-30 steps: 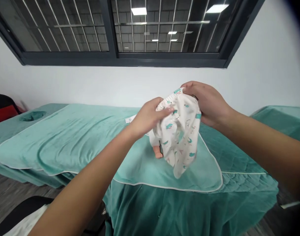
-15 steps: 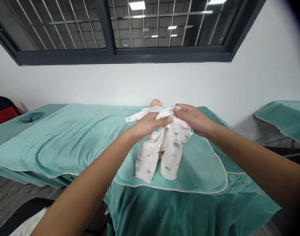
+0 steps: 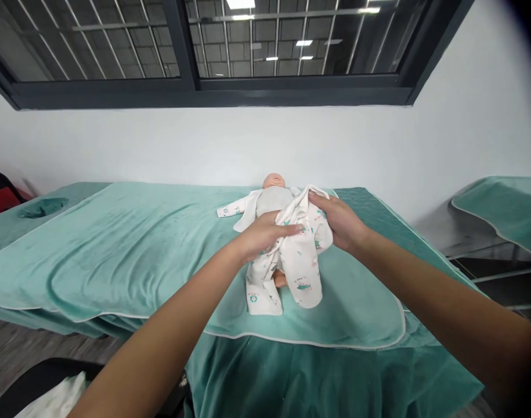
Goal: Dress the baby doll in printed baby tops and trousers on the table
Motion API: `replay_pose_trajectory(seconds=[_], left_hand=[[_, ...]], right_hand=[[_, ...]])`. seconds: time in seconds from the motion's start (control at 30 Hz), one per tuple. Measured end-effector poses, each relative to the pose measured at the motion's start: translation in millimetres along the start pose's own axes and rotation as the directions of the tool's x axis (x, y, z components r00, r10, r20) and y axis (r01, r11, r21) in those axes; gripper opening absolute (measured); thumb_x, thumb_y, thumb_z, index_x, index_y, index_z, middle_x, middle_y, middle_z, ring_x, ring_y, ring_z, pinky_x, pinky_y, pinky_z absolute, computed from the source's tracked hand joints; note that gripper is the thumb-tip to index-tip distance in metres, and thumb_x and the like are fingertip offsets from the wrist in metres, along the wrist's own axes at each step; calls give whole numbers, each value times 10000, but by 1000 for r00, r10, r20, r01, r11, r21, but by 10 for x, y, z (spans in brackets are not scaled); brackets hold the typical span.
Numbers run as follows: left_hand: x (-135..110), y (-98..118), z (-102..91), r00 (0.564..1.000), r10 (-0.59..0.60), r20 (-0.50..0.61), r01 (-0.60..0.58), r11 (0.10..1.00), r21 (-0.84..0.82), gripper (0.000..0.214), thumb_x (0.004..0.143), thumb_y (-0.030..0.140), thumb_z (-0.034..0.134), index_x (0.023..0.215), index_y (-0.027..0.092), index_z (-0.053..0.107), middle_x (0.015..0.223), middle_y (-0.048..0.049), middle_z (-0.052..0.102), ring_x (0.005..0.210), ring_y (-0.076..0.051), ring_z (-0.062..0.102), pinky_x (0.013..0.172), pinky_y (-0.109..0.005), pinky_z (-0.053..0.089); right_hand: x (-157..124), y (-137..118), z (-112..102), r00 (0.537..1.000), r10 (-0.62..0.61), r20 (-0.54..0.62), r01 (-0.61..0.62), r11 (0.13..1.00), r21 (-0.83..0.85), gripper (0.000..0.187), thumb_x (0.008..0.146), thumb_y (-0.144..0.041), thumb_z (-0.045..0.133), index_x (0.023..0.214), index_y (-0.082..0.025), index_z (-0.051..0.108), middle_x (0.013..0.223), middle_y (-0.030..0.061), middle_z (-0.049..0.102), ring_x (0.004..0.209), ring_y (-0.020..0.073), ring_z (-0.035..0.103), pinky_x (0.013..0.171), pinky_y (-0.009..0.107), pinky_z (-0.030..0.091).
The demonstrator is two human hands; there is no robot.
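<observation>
Head view shows both bare hands closed on one small garment, a pair of white printed pants (image 3: 306, 264), held up over a doll (image 3: 274, 180) near the middle of the bed (image 3: 326, 377). Left hand (image 3: 265, 235) grips the bunched cloth on its own side, thumb laid across the front and pointing toward the other hand. Right hand (image 3: 341, 223) pinches the upper part of the pants, its thumb on top near the edge (the other fingertips are hidden behind the fabric). The pants hang with both legs toward the near side of the bed; whether the lower hems touch the light green sheet (image 3: 361, 307) beneath, I cannot tell.

The doll lies on its back on that sheet, its head toward the wall (image 3: 161, 145). It wears a white jacket (image 3: 234, 208), open at the front, with one sleeve stretched out to the left, and a bit of its leg shows between the two pant legs. The rest of its lower body is covered by the garment and the hands.

Above the wall's lower part is a dark-framed window (image 3: 300, 96) with metal bars behind the glass. At the lower left, a white cloth (image 3: 58, 400) rests on a black chair (image 3: 34, 374).
</observation>
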State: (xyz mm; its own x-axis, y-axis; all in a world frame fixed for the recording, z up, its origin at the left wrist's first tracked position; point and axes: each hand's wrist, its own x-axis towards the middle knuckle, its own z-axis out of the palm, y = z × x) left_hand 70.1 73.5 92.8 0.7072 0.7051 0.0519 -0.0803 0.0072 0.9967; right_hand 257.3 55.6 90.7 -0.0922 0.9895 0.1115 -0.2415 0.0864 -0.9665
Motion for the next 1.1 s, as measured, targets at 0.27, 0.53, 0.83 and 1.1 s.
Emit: replay_pose_trajectory(seconds=[0.27,0.53,0.83,1.1], left_hand=[[20,38,-187,980,4,-199,-58,962,-268,325,741,321,762,1020,169,693,892,-46,737,749,-187,687,712,-297,537],[-164,90,-134,972,-187,140,196,979,-51,494,708,291,810,1164,149,682,1084,-134,738,924,-270,708,798,-347,548],[8,42,61,992,-45,-120,-2,931,-364,422,798,437,708,1090,132,688,882,-93,751,773,-236,715,748,-348,562],[-142,-44,9,984,-142,110,163,963,-217,464,759,347,775,1151,123,671,1040,-149,744,886,-256,717,781,-336,546]], right_hand=[[-165,-97,14,896,253,364,-189,961,-203,374,757,-431,780,980,-136,724,904,84,746,784,197,691,697,291,538],[-182,-124,141,981,56,187,-78,990,118,347,829,-441,699,1046,-169,700,979,89,741,834,209,690,742,313,551],[-242,-72,138,914,211,347,-172,975,-141,403,705,-428,821,961,-135,716,825,63,729,695,178,667,597,267,525],[-117,-75,104,997,15,72,-33,967,253,316,841,-442,701,992,-164,696,971,83,745,869,217,696,800,331,554]])
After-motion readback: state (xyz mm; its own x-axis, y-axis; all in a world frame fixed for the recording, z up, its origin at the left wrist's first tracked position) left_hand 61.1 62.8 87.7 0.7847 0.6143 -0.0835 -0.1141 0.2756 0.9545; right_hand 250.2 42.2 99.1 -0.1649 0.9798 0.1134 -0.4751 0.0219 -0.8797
